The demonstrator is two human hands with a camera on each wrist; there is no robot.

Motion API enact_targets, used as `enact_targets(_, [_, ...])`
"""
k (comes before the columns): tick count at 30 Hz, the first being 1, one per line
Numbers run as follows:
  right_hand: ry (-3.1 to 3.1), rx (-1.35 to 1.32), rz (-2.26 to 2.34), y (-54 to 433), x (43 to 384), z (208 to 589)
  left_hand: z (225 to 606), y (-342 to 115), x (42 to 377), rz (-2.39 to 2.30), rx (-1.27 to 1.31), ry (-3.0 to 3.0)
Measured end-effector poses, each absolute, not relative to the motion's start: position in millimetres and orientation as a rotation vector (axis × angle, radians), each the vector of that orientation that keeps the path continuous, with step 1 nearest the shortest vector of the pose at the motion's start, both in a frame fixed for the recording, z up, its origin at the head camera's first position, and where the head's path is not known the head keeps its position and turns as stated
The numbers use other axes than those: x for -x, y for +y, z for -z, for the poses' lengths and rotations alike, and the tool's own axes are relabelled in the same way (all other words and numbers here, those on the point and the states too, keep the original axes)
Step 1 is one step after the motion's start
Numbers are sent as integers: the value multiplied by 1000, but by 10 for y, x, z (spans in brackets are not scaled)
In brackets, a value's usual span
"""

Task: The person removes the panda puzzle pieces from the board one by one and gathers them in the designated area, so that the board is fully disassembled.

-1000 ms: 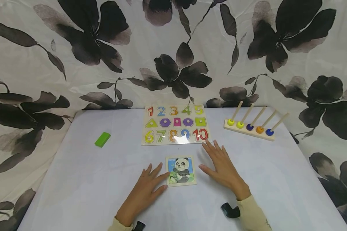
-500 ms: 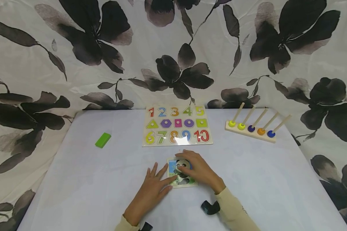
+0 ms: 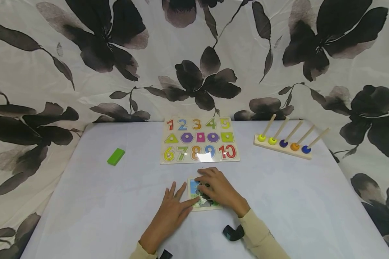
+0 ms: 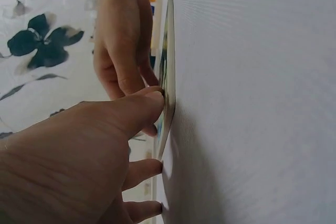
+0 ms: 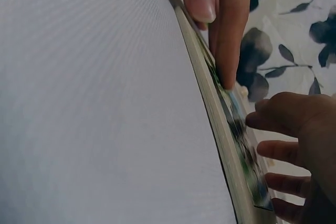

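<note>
A small square panda picture puzzle (image 3: 193,184) in a pale wooden frame lies flat in front of the person. My left hand (image 3: 169,216) is at its left side with fingers spread; the index fingertip rests on the picture's lower left part. From the right, my right hand (image 3: 223,190) arches over the puzzle, hiding much of the panda. In the right wrist view, the spread fingers of the right hand (image 5: 315,145) point down at the picture, fingertips right at its surface. The left wrist view shows the left thumb and fingers along the puzzle's edge (image 4: 171,77).
Behind the puzzle lies a number and shape board (image 3: 200,141). A peg stand with coloured beads (image 3: 282,146) is at the back right, and a green block (image 3: 116,157) at the left. A white cloth covers the table (image 3: 84,208); floral fabric (image 3: 133,54) hangs behind.
My right hand has moved left from beside the number board onto the panda puzzle, its fingers bending. My left hand has shifted slightly right, its index finger further over the picture.
</note>
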State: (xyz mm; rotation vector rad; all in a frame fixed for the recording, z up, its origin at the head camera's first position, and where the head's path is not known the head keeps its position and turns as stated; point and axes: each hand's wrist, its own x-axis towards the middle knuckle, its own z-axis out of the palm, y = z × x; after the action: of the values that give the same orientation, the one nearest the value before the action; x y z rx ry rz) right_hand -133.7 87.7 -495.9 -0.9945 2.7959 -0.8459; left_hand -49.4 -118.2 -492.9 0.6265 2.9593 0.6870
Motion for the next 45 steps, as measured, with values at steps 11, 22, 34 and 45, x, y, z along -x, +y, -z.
enact_targets(11, [2809, 979, 828, 886, 1345, 4965, 4950, -1182, 501, -686, -621, 2970])
enact_targets(22, [2800, 963, 844, 856, 1335, 4951, 4959, -1182, 500, -651, -601, 2986])
enact_targets(34, [2790, 968, 864, 790, 1326, 4937, 4966, -1183, 507, -657, -614, 2994])
enact_targets(45, [2696, 907, 1049, 761, 1296, 4944, 4989, -1182, 514, -642, -627, 2997])
